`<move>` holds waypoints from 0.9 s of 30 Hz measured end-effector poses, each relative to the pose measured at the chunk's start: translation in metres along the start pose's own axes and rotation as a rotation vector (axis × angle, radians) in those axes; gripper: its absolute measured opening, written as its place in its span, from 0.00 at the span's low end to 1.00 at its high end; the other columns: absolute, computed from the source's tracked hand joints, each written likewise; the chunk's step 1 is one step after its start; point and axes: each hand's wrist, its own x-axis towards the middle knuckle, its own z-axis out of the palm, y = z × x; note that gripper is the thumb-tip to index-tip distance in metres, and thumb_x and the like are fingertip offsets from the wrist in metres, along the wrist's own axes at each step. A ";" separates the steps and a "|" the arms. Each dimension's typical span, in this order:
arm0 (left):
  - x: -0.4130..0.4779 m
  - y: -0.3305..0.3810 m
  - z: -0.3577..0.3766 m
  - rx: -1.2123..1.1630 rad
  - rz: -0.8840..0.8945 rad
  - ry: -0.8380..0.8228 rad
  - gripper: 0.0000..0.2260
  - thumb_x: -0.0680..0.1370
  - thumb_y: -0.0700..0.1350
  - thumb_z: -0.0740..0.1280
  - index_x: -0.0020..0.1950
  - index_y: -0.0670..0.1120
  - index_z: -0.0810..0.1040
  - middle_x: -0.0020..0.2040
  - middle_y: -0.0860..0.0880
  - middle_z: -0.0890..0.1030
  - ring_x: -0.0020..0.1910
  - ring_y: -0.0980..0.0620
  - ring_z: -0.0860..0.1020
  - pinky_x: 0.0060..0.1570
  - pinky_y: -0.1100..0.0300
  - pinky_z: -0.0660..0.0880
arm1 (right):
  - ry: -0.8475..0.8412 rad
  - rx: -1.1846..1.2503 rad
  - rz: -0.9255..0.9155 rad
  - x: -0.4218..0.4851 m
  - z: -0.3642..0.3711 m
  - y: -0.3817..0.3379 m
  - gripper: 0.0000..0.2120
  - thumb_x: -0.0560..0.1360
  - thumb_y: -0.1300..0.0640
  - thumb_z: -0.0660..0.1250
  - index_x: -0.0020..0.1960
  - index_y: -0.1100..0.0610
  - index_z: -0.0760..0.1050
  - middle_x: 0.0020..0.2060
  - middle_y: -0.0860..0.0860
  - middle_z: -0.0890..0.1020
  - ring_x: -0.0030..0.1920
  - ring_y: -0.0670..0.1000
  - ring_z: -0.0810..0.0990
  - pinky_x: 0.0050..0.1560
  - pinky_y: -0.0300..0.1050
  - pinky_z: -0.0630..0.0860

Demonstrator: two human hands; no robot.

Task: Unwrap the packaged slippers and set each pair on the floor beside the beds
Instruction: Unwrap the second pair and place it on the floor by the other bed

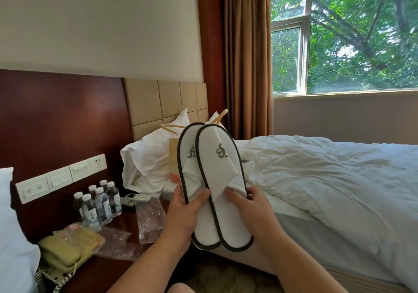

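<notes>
I hold a pair of white slippers (pixel 217 170) with dark trim and a grey logo upright in front of me, one overlapping the other, toes up. My left hand (pixel 184 216) grips the left slipper at its middle, thumb on the front. My right hand (pixel 251 211) grips the right slipper, thumb pressed at the edge of its folded upper. The slippers are out of their wrapping. Clear plastic wrappers (pixel 149 219) lie crumpled on the dark nightstand (pixel 117 268) to the left.
A bed (pixel 328 179) with a rumpled white duvet is on the right, pillows (pixel 149 157) and a paper bag behind the slippers. The nightstand holds several water bottles (pixel 99 202), a remote and a beige telephone (pixel 67 252). Carpet floor (pixel 226 274) lies below my arms.
</notes>
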 end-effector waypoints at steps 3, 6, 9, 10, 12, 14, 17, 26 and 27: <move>-0.002 -0.004 -0.003 0.056 0.012 0.007 0.19 0.73 0.39 0.75 0.62 0.49 0.78 0.51 0.48 0.87 0.50 0.45 0.85 0.52 0.42 0.81 | 0.074 -0.012 -0.013 0.005 -0.007 0.004 0.12 0.76 0.43 0.68 0.55 0.48 0.75 0.48 0.49 0.83 0.47 0.52 0.83 0.50 0.57 0.82; -0.003 -0.007 -0.005 0.060 0.025 0.015 0.16 0.73 0.41 0.76 0.59 0.52 0.80 0.51 0.49 0.87 0.51 0.46 0.85 0.54 0.42 0.81 | 0.157 0.017 -0.041 0.006 -0.010 0.009 0.10 0.78 0.46 0.63 0.57 0.49 0.75 0.48 0.50 0.82 0.46 0.53 0.83 0.48 0.56 0.82; -0.004 -0.010 -0.008 0.046 0.022 0.035 0.13 0.74 0.44 0.75 0.56 0.55 0.80 0.49 0.52 0.87 0.49 0.47 0.85 0.51 0.45 0.82 | 0.232 0.088 -0.048 0.007 -0.016 0.014 0.11 0.79 0.47 0.62 0.58 0.50 0.74 0.48 0.52 0.82 0.46 0.55 0.83 0.48 0.60 0.82; -0.004 -0.011 -0.009 0.049 0.019 0.041 0.12 0.74 0.44 0.75 0.55 0.56 0.80 0.48 0.52 0.87 0.49 0.47 0.85 0.50 0.45 0.82 | 0.247 0.107 -0.047 0.007 -0.018 0.015 0.10 0.79 0.48 0.62 0.58 0.51 0.73 0.48 0.53 0.82 0.46 0.55 0.83 0.48 0.60 0.82; -0.003 -0.012 -0.012 0.059 0.019 0.047 0.12 0.74 0.44 0.75 0.54 0.57 0.81 0.48 0.51 0.87 0.48 0.47 0.85 0.48 0.46 0.82 | 0.261 0.133 -0.042 0.007 -0.021 0.018 0.09 0.80 0.49 0.61 0.58 0.51 0.73 0.48 0.53 0.81 0.47 0.56 0.82 0.47 0.59 0.83; -0.003 -0.014 -0.015 0.059 0.020 0.055 0.12 0.74 0.44 0.75 0.54 0.57 0.81 0.48 0.51 0.87 0.48 0.47 0.85 0.47 0.47 0.82 | 0.262 0.132 -0.044 0.007 -0.020 0.021 0.06 0.80 0.50 0.61 0.56 0.49 0.73 0.48 0.53 0.82 0.46 0.56 0.83 0.47 0.60 0.83; -0.004 -0.016 -0.015 0.044 0.027 0.056 0.11 0.75 0.44 0.74 0.54 0.57 0.80 0.47 0.53 0.87 0.45 0.51 0.85 0.42 0.53 0.82 | 0.256 0.112 -0.039 0.005 -0.014 0.026 0.04 0.80 0.51 0.62 0.53 0.48 0.73 0.48 0.54 0.82 0.46 0.56 0.83 0.47 0.60 0.83; -0.005 -0.013 -0.014 0.030 0.022 0.073 0.09 0.75 0.47 0.73 0.53 0.59 0.80 0.49 0.52 0.86 0.48 0.50 0.84 0.41 0.56 0.80 | 0.220 0.154 -0.005 0.000 -0.001 0.027 0.09 0.81 0.47 0.62 0.57 0.50 0.72 0.49 0.52 0.81 0.48 0.53 0.82 0.48 0.55 0.82; -0.005 -0.012 -0.015 0.034 0.025 0.076 0.09 0.75 0.48 0.73 0.53 0.59 0.79 0.49 0.53 0.85 0.47 0.52 0.84 0.40 0.59 0.79 | 0.215 0.149 -0.004 -0.001 -0.001 0.026 0.09 0.80 0.46 0.62 0.57 0.49 0.72 0.49 0.52 0.81 0.48 0.53 0.82 0.50 0.56 0.82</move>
